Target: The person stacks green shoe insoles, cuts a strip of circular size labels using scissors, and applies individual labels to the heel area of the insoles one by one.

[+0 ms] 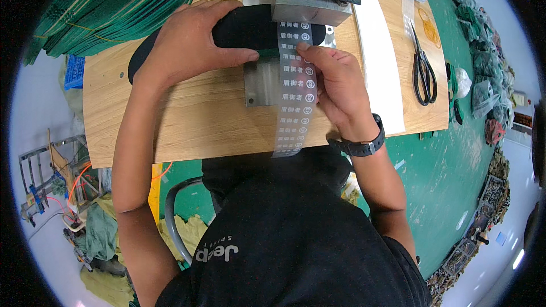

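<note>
A long black insole-shaped piece (242,29) lies across the metal base plate (260,88), its right part beneath the block of a press (311,5). My left hand (187,42) grips this piece, fingers over its far edge and thumb along its near edge. Down from under the press block runs a translucent strip of white printed labels (293,96), crossing the piece and hanging past the table's near edge. My right hand (341,88) pinches the strip's right edge between thumb and fingers, just in front of the black piece.
Green sole-shaped sheets (119,8) are piled at the far left. Black-handled scissors (424,77) and yellow rubber bands (430,27) lie on the wooden table (199,131) at right, beyond a white sheet (378,79). Bagged goods (483,74) line the floor farther right.
</note>
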A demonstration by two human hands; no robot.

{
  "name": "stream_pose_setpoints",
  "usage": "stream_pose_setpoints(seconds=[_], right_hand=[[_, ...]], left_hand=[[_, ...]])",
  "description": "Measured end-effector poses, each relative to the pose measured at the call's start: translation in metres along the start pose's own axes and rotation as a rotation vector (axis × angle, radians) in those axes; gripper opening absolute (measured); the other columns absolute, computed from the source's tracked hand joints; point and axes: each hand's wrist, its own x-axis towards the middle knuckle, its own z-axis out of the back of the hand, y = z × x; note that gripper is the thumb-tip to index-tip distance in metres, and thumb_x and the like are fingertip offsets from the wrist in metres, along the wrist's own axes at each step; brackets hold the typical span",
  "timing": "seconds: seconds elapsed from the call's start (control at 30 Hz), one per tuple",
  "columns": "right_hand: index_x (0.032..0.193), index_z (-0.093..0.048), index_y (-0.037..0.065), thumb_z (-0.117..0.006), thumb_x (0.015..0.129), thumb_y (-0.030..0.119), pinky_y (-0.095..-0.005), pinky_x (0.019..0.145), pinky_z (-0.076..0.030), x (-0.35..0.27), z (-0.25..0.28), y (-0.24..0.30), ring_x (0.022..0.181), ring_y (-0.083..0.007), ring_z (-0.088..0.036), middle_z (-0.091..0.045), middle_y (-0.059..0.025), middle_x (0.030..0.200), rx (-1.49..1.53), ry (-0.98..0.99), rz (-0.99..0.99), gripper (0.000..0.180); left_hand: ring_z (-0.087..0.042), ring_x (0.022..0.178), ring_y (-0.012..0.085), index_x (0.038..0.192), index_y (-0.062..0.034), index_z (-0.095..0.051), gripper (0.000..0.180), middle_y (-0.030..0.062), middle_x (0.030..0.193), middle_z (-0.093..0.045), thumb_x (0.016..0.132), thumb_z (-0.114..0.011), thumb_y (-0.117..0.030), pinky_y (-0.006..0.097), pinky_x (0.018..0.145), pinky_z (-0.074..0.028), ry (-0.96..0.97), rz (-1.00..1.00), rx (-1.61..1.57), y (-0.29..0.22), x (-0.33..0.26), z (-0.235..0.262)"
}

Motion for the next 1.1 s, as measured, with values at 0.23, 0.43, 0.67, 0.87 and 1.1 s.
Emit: stream_pose_setpoints(seconds=[0.23, 0.43, 0.67, 0.87, 1.1], right_hand=[[0.076, -0.063, 0.001, -0.059, 0.091, 0.017, -0.0195, 0.04, -0.034, 0.002, 0.001, -0.002, 0.047, -0.0058, -0.049, -0.061, -0.0022, 0.064, 0.039, 0.008, 0.013, 0.022], [0.078, -0.062, 0.001, -0.057, 0.093, 0.019, -0.0199, 0.041, -0.037, 0.001, 0.001, -0.003, 0.046, -0.0067, -0.049, -0.059, -0.0016, 0.063, 0.008, 0.005, 0.037, 0.024], [0.078, -0.061, 0.003, -0.055, 0.093, 0.021, -0.0198, 0.042, -0.038, -0.008, 0.001, -0.004, 0.048, -0.0068, -0.05, -0.058, -0.0019, 0.062, 0.008, 0.007, 0.103, 0.024], [0.076, -0.062, 0.001, -0.056, 0.092, 0.017, -0.0212, 0.053, -0.039, -0.052, 0.006, -0.013, 0.062, -0.0045, -0.05, -0.057, 0.0014, 0.066, -0.429, 0.058, 0.363, 0.024], [0.078, -0.063, 0.003, -0.057, 0.091, 0.015, -0.0192, 0.054, -0.038, -0.042, 0.011, -0.008, 0.061, -0.0046, -0.051, -0.059, 0.0011, 0.068, -0.155, 0.011, 0.147, 0.018]], left_hand=[[-0.056, 0.101, 0.034, 0.12, -0.0074, -0.058, 0.068, 0.0153, 0.11, -0.062, 0.063, -0.08, -0.037, 0.039, 0.09, -0.044, -0.037, -0.059, 0.023, 0.005, -0.002, -0.005], [-0.056, 0.104, 0.0324, 0.118, -0.0073, -0.059, 0.066, 0.0135, 0.111, -0.062, 0.062, -0.082, -0.035, 0.039, 0.093, -0.042, -0.08, -0.049, 0.006, -0.003, -0.002, -0.005], [-0.059, 0.098, 0.0263, 0.106, -0.0089, -0.063, 0.045, 0.0082, 0.113, -0.062, 0.071, -0.077, -0.035, 0.035, 0.083, -0.048, -0.172, -0.296, -0.082, 0.002, 0.0, -0.006], [-0.064, 0.078, 0.0269, 0.1, -0.002, -0.06, 0.025, 0.0137, 0.109, -0.066, 0.076, -0.064, -0.007, 0.031, 0.075, -0.05, -0.182, -0.233, -0.19, 0.012, -0.009, -0.004], [-0.039, 0.054, 0.0081, 0.076, 0.0023, -0.058, 0.009, 0.0065, 0.058, -0.05, 0.07, -0.056, -0.004, 0.025, 0.05, -0.036, -0.289, 0.022, -0.411, 0.011, -0.012, 0.006]])
